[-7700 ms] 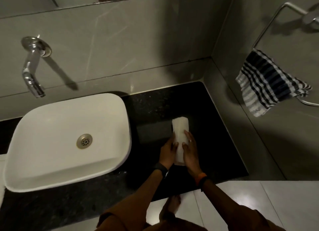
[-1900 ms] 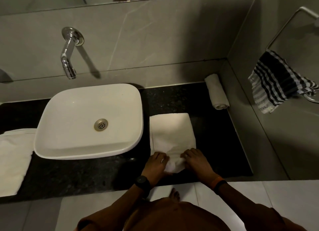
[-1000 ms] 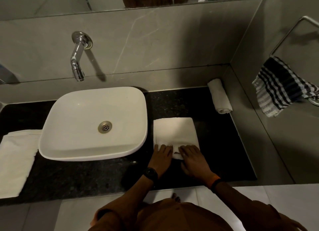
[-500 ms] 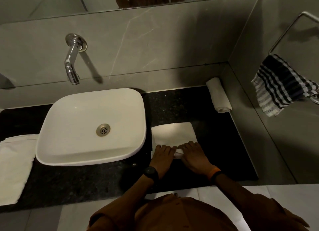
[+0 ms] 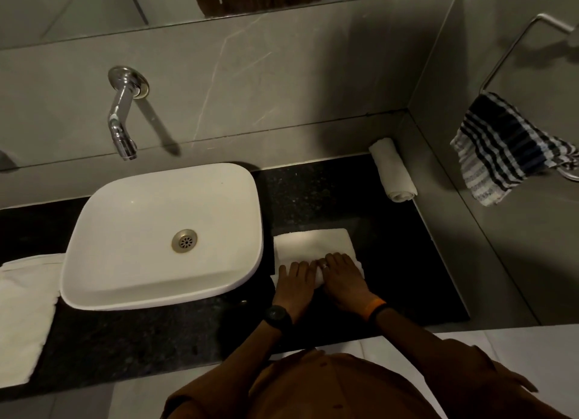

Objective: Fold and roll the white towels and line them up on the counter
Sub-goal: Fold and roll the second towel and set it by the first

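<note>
A folded white towel (image 5: 313,241) lies on the black counter (image 5: 391,262) just right of the basin, its near end rolled up into a thick tube. My left hand (image 5: 294,279) and my right hand (image 5: 340,276) press side by side on that roll, fingers curled over it. One finished rolled towel (image 5: 393,174) lies in the back right corner along the side wall. Another white towel (image 5: 23,312), folded flat, lies on the counter left of the basin.
A white basin (image 5: 163,234) stands in the middle with a chrome wall tap (image 5: 123,114) above it. A blue striped cloth (image 5: 504,149) hangs from a metal ring on the right wall. The counter's front edge is near my body.
The first roll was set in the back right corner and a second towel laid out. In the last second my hands have rolled its near end farther away, leaving less flat towel.
</note>
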